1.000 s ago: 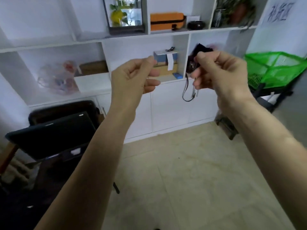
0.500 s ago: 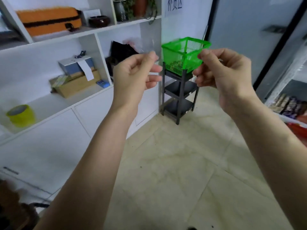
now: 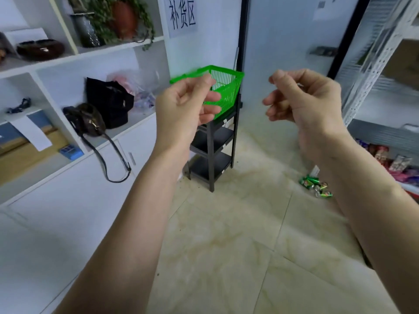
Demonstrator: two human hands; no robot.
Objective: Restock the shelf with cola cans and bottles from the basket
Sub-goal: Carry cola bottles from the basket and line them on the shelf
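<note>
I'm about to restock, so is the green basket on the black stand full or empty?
Cannot tell. The green basket sits on top of the black stand, but its mesh walls and the left hand hide its inside.

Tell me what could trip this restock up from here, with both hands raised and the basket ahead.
The green basket sits at the top of a narrow black stand; a hard pull could tip both. Green cans lie loose on the floor near the metal shelf, a likely trip hazard. The left hand partly hides the basket, so its contents cannot be confirmed.

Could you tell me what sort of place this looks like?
Probably a small shop's stockroom: a green basket on a black rack, a metal shelf with snack packets, and a paper wall sign.
</note>
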